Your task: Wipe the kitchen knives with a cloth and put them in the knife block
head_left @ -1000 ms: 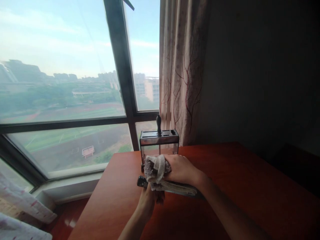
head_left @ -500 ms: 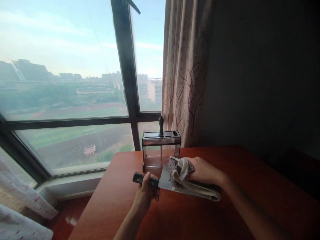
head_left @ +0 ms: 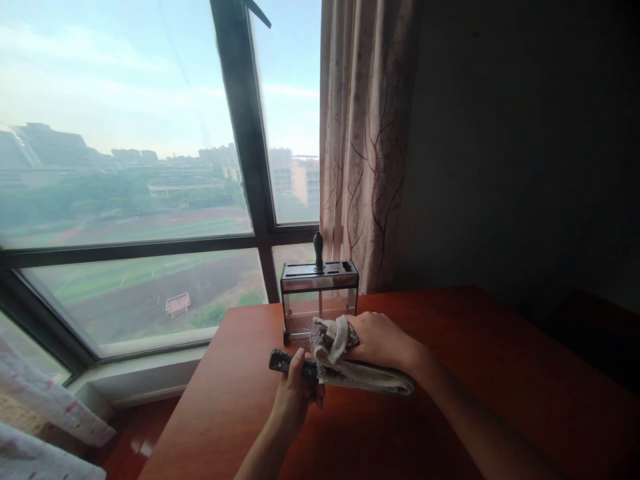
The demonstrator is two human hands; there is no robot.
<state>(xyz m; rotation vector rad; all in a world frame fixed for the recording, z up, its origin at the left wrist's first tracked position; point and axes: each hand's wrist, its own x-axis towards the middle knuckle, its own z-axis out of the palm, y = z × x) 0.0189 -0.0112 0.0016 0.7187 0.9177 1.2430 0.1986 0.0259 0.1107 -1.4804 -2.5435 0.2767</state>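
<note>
My left hand [head_left: 299, 385] is closed around the dark riveted handle of a cleaver [head_left: 281, 361], with the thumb lying on top. A folded grey-brown cloth with pale edging [head_left: 365, 375] now covers the blade, which is hidden under it. My right hand [head_left: 383, 339] grips this cloth from above and presses it round the blade close to the handle. Just behind the hands stands a clear-sided knife block [head_left: 320, 283] with a slotted metal top. One dark-handled tool [head_left: 319, 250] stands upright in it.
All of this is over a reddish-brown wooden table [head_left: 225, 407]. Beyond its far left edge are a large window [head_left: 257, 167] and sill [head_left: 150, 381]. A patterned curtain [head_left: 370, 147] hangs behind the knife block, and a dark wall [head_left: 510, 153] is on the right.
My right hand has slid the cloth leftward along the cleaver to its handle, covering the blade part that showed before. My left hand keeps its grip. The view has shifted slightly.
</note>
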